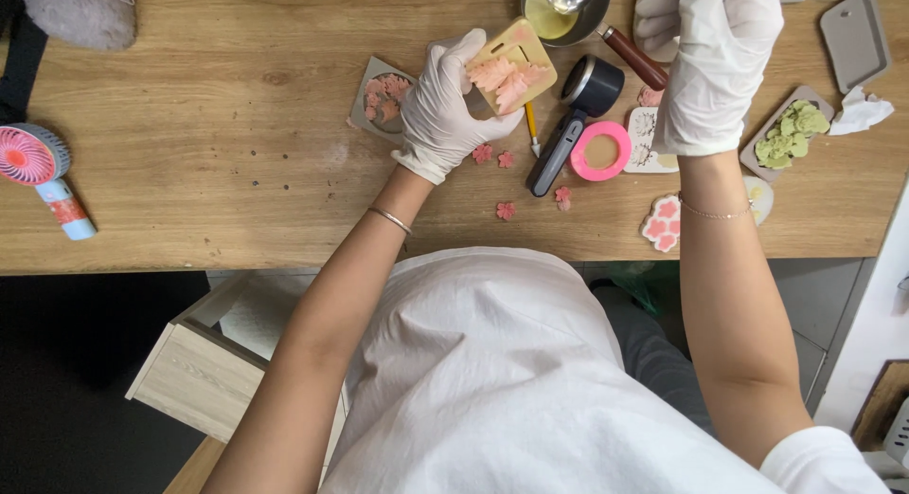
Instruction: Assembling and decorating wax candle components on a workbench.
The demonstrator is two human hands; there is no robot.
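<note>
My left hand (443, 104), in a white glove, holds a small tan mould (516, 63) with pink leaf-shaped wax pieces in it, tilted above the wooden table (237, 125). My right hand (715, 63), also gloved, is raised at the table's far side near a metal pot (565, 11) of yellowish liquid with a spoon in it. What the right hand grips is hidden by the glove. Small pink flower pieces (505, 210) lie scattered on the table between my arms.
A grey mould of pink pieces (382, 101) lies left of my left hand. A black handheld tool (573, 120), a pink ring (600, 151), a tray of green pieces (788, 134), a pink-flower mould (662, 223) and a small pink fan (38, 172) lie around.
</note>
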